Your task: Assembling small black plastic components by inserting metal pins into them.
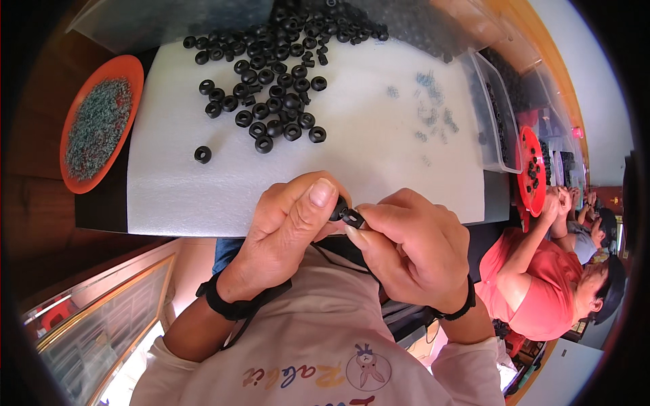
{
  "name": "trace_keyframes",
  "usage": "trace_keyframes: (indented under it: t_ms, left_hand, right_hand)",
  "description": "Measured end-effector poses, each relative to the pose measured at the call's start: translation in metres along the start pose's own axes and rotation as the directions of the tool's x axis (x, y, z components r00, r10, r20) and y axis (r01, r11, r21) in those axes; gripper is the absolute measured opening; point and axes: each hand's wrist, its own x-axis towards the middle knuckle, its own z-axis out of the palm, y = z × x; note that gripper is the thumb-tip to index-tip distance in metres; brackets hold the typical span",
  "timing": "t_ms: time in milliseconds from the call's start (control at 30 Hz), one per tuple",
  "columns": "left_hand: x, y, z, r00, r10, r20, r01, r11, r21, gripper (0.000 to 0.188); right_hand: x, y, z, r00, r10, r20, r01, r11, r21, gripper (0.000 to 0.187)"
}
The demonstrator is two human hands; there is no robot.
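Close to my body, at the near edge of the white foam sheet [189, 196], both hands meet. My left hand [291, 216] is closed on a round black bead-like part [338, 208], its thumb on top and the part mostly hidden by the fingers. Between thumb and forefinger my right hand [416, 243] pinches a small black slotted piece [353, 218], which touches the round part. Farther off lies a loose pile of black round parts with holes [274, 101], with one single black ring [202, 154] apart from it.
An orange plate [139, 88] heaped with small metal springs [98, 125] stands at the left. Scattered springs [428, 115] lie on the sheet's right side. Clear plastic bins [497, 128] line the right and far edges. Co-workers sit at the right beside a red plate [523, 183].
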Motion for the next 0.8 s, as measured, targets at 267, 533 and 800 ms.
trace_keyframes:
  t_ms: [267,533,800]
  left_hand:
    - [0.001,-0.003,-0.004,0.999,0.012,0.041,-0.011,1.0,-0.014,0.042]
    - [0.001,0.002,-0.004,0.995,0.025,0.1,-0.039,0.99,0.139,0.04]
    - [0.001,0.002,-0.004,0.99,0.057,0.126,-0.08,0.979,0.187,0.038]
  right_hand:
    - [-0.002,0.001,-0.001,0.995,-0.096,-0.033,0.093,0.993,-0.077,0.024]
    - [-0.002,-0.005,-0.006,0.998,-0.068,0.014,0.07,0.99,-0.124,0.024]
    - [-0.001,-0.01,-0.015,0.994,-0.053,0.098,0.069,0.983,-0.169,0.021]
